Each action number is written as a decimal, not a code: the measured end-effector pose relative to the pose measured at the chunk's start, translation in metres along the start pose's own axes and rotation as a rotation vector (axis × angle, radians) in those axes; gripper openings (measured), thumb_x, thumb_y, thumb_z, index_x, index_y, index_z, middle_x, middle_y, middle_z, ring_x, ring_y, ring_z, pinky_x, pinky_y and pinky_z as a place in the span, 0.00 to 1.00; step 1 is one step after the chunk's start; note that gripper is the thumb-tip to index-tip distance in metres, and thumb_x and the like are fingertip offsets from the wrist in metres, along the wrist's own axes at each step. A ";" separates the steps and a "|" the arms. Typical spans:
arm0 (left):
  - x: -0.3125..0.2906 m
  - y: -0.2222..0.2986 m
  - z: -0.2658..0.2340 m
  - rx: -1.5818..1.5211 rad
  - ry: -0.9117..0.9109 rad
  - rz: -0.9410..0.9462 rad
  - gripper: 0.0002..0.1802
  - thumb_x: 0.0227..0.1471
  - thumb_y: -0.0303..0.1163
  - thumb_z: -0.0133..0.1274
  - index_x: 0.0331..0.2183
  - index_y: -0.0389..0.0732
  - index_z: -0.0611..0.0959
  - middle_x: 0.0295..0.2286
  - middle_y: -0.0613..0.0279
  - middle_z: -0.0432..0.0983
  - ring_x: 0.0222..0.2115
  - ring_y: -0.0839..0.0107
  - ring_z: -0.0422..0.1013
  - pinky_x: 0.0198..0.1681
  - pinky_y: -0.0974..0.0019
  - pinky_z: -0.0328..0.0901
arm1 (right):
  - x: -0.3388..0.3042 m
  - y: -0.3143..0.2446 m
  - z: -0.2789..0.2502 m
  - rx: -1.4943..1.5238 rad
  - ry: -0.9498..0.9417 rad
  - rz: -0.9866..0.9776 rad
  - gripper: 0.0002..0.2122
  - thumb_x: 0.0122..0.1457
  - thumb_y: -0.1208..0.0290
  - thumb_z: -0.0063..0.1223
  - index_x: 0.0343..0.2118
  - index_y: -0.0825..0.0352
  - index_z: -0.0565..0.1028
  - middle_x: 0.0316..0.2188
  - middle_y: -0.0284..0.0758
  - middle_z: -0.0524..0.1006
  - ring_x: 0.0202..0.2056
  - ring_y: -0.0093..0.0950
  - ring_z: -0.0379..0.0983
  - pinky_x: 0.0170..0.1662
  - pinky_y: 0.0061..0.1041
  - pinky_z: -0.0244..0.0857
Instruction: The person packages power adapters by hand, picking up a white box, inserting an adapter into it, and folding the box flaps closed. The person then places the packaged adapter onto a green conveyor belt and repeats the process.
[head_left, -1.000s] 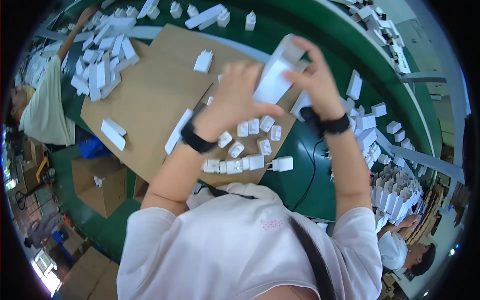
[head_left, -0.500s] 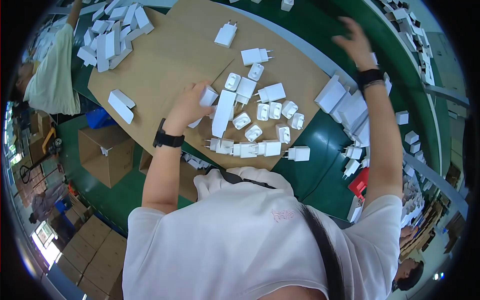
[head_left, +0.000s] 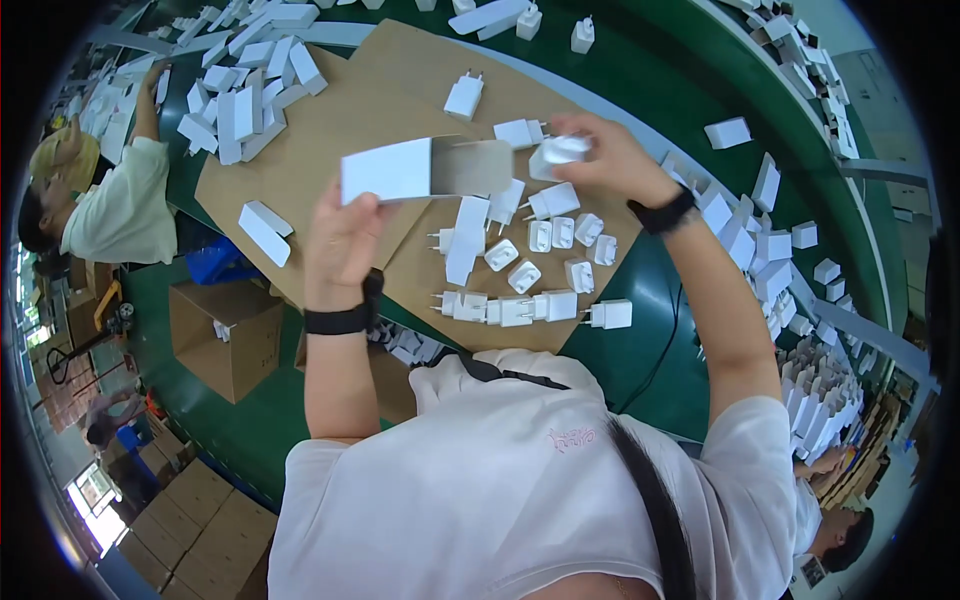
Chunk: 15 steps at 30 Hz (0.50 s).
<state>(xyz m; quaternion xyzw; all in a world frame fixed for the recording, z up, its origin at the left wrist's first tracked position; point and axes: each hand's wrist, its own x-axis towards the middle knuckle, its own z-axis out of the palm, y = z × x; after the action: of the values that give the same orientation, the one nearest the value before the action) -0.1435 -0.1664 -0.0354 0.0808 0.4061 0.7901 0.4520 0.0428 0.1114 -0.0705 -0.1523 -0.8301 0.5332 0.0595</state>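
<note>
My left hand [head_left: 343, 232] is closed around a long white carton [head_left: 386, 172], held above the cardboard sheet. Its right end gapes, with a flap [head_left: 478, 166] sticking out. Just right of that mouth, my right hand [head_left: 612, 155] grips a white plug charger [head_left: 558, 155], smeared by motion; the two do not seem to touch. Below lie several loose white chargers [head_left: 540, 236], some with pins pointing up. A row of chargers [head_left: 510, 310] lines the near edge. A narrow white carton [head_left: 466, 242] rests beside them.
White cartons are heaped [head_left: 248, 110] at the far left of the cardboard sheet [head_left: 400, 80], and one more carton [head_left: 265, 232] lies nearer. More cartons [head_left: 745, 240] stand at right. Beyond runs a green belt [head_left: 650, 75]. A person [head_left: 120, 205] works at left; an open box [head_left: 225, 335] stands below.
My right hand has come back from the belt to above the cardboard, now with a charger. My left hand has lifted, showing the open carton. The whole view has shifted slightly.
</note>
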 end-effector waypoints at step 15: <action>-0.003 -0.071 0.084 0.046 -0.261 -0.106 0.30 0.33 0.13 0.60 0.34 0.49 0.64 0.33 0.66 0.68 0.39 0.71 0.68 0.41 0.68 0.65 | -0.127 -0.141 -0.029 -0.026 0.378 0.118 0.20 0.43 0.78 0.61 0.41 0.68 0.71 0.31 0.32 0.73 0.31 0.19 0.68 0.29 0.15 0.62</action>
<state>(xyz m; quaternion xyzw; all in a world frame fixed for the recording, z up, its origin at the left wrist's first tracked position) -0.0539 -0.1027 -0.0306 0.1713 0.3655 0.7384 0.5401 0.1442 0.0424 0.0769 -0.2991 -0.8005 0.4869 0.1809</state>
